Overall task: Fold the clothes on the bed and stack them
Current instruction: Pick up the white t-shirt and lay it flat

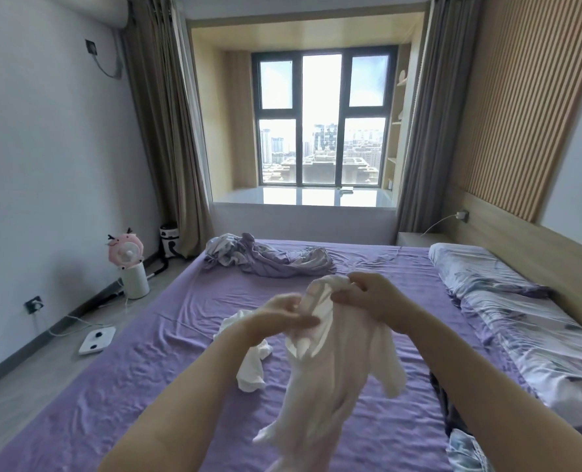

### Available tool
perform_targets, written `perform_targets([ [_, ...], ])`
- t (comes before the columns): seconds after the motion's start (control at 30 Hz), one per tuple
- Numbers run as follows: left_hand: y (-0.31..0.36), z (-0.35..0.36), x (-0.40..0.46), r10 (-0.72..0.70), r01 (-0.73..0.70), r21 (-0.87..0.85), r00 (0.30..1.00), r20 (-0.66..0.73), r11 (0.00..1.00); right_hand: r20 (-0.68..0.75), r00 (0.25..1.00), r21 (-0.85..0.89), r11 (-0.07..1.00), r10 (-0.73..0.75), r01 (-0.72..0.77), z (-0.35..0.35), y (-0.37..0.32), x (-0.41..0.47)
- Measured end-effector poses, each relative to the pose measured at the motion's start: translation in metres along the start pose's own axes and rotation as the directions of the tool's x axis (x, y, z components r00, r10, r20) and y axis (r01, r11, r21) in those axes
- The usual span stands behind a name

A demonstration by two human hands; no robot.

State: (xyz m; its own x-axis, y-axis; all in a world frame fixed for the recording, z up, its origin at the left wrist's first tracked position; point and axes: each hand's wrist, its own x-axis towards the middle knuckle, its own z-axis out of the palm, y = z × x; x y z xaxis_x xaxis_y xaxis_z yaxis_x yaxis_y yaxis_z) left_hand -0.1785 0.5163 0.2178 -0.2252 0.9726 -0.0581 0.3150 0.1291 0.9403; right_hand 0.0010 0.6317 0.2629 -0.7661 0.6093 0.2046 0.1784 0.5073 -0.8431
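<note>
While both my hands pinch the top edge of the white garment (330,362), my left hand (282,318) and my right hand (371,298) each clenched on bunched cloth, it hangs twisted in the air above the purple bed (146,386). I judge the risk is a crooked fold: the fabric looks thin and slippery, so a loose pinch could drop it onto the crumpled white piece (248,362) lying just beneath, and tangle the two.

Thin white cloth garment (330,362) (slightly sheer), wrinkled matt purple sheet (146,369), ribbed wood panel (507,131)
</note>
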Motion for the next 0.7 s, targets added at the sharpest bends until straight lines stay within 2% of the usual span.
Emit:
perform_targets([
  [0.1,-0.044,-0.004,-0.008,-0.129,0.127,0.197,0.992,0.000,0.972,-0.098,0.995,0.260,0.965,0.033,-0.007,-0.011,-0.006,0.004],
  [0.17,-0.062,-0.005,-0.016,-0.171,0.182,0.184,0.983,-0.074,0.966,-0.147,0.986,0.389,0.921,0.084,-0.020,-0.016,-0.004,0.007],
  [0.3,-0.073,-0.016,-0.026,-0.158,0.182,0.110,0.969,-0.192,0.977,-0.200,0.960,0.463,0.882,0.197,-0.085,-0.021,0.019,0.009],
  [0.43,-0.066,-0.022,-0.027,-0.087,0.130,0.142,0.957,-0.278,0.981,-0.169,0.954,0.374,0.911,0.249,-0.172,-0.018,0.047,0.005],
  [0.5,-0.054,-0.021,-0.026,-0.077,0.103,0.096,0.966,-0.246,0.990,-0.181,0.951,0.304,0.934,0.250,-0.188,-0.020,0.060,0.001],
  [0.57,-0.043,-0.024,-0.024,-0.091,0.124,0.167,0.977,-0.194,0.978,-0.190,0.954,0.240,0.953,0.232,-0.184,-0.025,0.070,-0.004],
  [0.6,-0.037,-0.026,-0.025,-0.119,0.143,0.194,0.984,-0.132,0.970,-0.198,0.954,0.211,0.960,0.225,-0.183,-0.029,0.073,-0.006],
  [0.7,-0.027,-0.030,-0.026,-0.213,0.208,0.043,0.953,0.217,0.977,-0.280,0.938,0.170,0.972,0.205,-0.162,-0.040,0.081,-0.010],
])
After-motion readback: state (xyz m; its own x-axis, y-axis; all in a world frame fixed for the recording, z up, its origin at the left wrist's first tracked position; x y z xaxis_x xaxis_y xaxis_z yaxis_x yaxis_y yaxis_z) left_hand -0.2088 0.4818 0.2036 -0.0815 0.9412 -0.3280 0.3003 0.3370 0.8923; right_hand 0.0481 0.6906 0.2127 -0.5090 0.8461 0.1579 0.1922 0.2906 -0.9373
